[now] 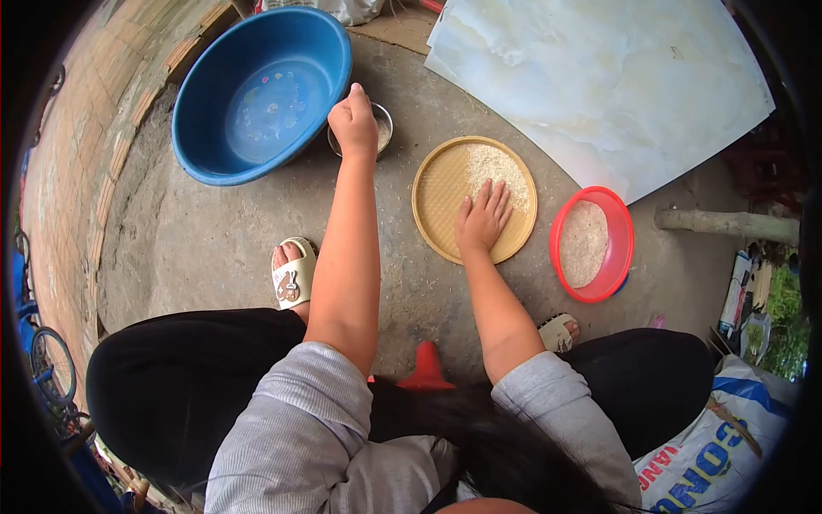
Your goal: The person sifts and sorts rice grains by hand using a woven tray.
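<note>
My left hand [354, 127] is closed, thumb side up, over a small metal bowl [385, 144] and beside the rim of a big blue basin [201, 137]. Whatever the fingers may hold is hidden. With fingers stretched out, my right hand [482, 221] lies on a round woven tray [437, 218], touching the lower edge of a patch of pale rice grains [495, 171]. To its right stands a red plastic basin [621, 248] holding more rice [584, 244]. The metal bowl is partly covered by my left hand and seems to have grains inside.
A marbled pale sheet [599, 77] spreads across the upper right of the concrete floor [223, 248]. A wooden post [728, 224] lies right of the red basin. A printed sack [711, 445] sits at lower right. My sandalled feet flank a red stool [426, 368].
</note>
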A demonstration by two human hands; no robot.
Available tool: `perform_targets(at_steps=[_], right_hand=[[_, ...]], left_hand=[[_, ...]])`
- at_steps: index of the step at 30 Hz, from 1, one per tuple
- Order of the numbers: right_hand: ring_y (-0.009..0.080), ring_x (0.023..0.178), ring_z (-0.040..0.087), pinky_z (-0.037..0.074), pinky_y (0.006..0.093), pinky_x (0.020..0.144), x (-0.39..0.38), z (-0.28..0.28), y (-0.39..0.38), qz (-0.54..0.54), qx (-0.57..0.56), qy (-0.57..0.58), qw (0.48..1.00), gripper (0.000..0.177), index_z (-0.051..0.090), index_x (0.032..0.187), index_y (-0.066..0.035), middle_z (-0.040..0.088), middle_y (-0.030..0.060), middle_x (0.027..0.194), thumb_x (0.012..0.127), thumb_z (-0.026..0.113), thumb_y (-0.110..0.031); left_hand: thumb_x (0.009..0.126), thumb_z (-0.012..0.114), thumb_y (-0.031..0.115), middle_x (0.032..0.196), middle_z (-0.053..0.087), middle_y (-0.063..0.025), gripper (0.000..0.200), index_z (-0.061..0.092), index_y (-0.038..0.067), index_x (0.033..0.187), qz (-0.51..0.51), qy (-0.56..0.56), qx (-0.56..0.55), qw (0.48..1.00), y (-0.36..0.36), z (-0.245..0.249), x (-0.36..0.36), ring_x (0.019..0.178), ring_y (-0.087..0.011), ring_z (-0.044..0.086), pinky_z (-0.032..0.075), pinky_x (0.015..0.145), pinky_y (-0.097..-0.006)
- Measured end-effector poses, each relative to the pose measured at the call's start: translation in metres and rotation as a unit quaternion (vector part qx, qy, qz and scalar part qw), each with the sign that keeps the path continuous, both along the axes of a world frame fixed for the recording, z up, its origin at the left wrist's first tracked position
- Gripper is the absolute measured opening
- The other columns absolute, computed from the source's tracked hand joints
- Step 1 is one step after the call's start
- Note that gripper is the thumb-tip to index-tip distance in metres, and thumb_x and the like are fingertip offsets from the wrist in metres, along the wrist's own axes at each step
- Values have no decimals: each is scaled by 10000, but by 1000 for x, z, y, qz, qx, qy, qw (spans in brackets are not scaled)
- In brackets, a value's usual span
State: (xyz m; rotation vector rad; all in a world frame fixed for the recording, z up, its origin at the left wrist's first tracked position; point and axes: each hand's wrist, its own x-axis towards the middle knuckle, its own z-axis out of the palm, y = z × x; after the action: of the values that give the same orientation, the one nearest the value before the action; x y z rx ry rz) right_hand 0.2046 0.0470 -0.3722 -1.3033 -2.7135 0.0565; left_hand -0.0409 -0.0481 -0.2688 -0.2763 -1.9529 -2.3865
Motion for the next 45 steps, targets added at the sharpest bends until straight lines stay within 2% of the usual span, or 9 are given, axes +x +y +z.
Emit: perform_targets(at_steps=[4,5,12,20,25,26,27,32,45], right_hand=[[302,1400,103,61,447,1127,2,-2,3,9,-19,12,1000,563,220,1440,-79,129,149,1513,948,312,-336],[301,1400,99,58,432,1131,2,-1,4,10,-21,10,1000,559,217,1440,-74,124,149,1514,950,305,-327],[288,1402,93,68,398,1136,8,-10,9,18,-34,29,999,574,191,1434,-25,108,161,1514,950,301,-313],[274,1369,228,152,378,1121,3,-8,18,-14,-116,186,976,501,305,1391,-1,264,169,1466,948,320,-237],[334,1195,464,356,375,1013,-14,1,27,-158,-218,485,832,358,486,1239,41,492,202,1283,923,396,-103],[347,1144,513,396,369,982,-13,6,31,-220,-243,549,769,324,516,1200,54,535,204,1237,915,411,-58],[320,1125,528,403,369,974,-6,7,38,-202,-132,468,850,267,589,1097,35,568,186,1195,879,455,-45],[278,1088,562,439,346,936,28,4,67,-165,-41,393,904,242,647,1028,-9,599,142,1164,848,486,-21],[145,957,603,453,262,867,50,9,89,-180,-358,509,762,264,623,1082,50,643,141,1079,858,595,-87]], left_hand=[[889,457,342,820,677,-144,425,684,4,770,-96,2,-320,943,-18,-30,0,838,-250,630,456,775,-356],[902,414,425,1279,519,-188,468,606,101,1181,-161,7,-357,920,-20,-60,-10,1290,-316,379,267,1061,-338],[929,250,561,1509,96,-194,681,162,144,1461,-185,-53,-329,925,-2,-3,10,1398,-364,0,-1,1103,-486],[970,269,429,1512,100,-163,609,143,82,1455,-339,112,-366,860,68,-47,106,1398,-339,59,79,1115,-482],[934,420,273,1499,150,-171,601,191,19,1428,-377,197,-505,751,75,-96,153,1380,-350,149,169,1113,-461],[934,420,273,1499,150,-171,601,191,19,1428,-382,197,-501,751,79,-99,156,1380,-350,149,169,1113,-461],[928,429,237,1493,168,-176,585,208,19,1424,-359,199,-478,776,84,-101,159,1375,-349,167,177,1112,-459],[920,429,142,1467,228,-193,518,279,7,1397,-275,215,-412,842,117,-106,155,1363,-350,199,205,1105,-449],[811,608,102,961,679,-83,171,707,91,950,-238,155,-340,897,146,-94,193,875,-232,652,506,766,-313]])
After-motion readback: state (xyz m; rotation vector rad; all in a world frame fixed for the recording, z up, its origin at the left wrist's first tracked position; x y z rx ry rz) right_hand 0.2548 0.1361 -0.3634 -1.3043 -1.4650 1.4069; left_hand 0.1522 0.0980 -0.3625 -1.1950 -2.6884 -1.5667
